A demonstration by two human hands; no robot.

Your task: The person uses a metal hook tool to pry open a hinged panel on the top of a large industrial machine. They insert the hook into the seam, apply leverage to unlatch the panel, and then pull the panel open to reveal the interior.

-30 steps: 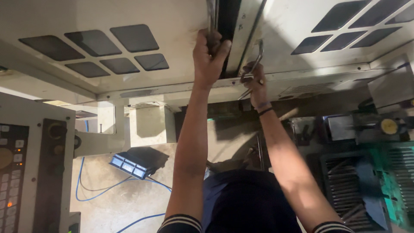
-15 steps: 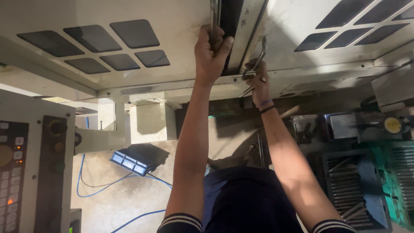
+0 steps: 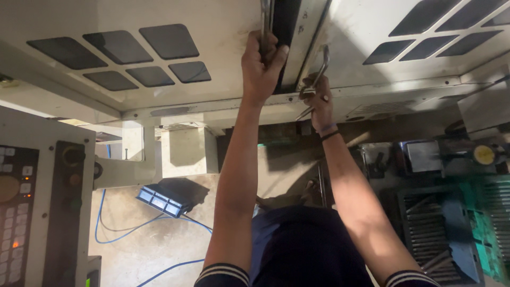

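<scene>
My left hand (image 3: pixel 261 66) reaches up and grips a vertical metal bar (image 3: pixel 265 21) at the edge of a dark gap between two cream machine panels (image 3: pixel 212 95). Just to the right of the gap, my right hand (image 3: pixel 317 101) is closed around a slim metal wrench (image 3: pixel 320 66), held against the lower frame strip of the right panel (image 3: pixel 372 32). Both forearms stretch away from me toward the machine. A dark band sits on my right wrist.
Dark vent windows (image 3: pixel 133 50) are set in the left panel and more (image 3: pixel 425 48) in the right one. A control panel with buttons (image 3: pixel 21 202) is at the left edge. Blue cables (image 3: pixel 122 234) and a small grille (image 3: pixel 159 199) lie on the floor. Green machinery (image 3: pixel 478 223) stands at the right.
My right hand has moved the wrench slightly up and left along the panel's lower frame. My left hand keeps its grip on the bar.
</scene>
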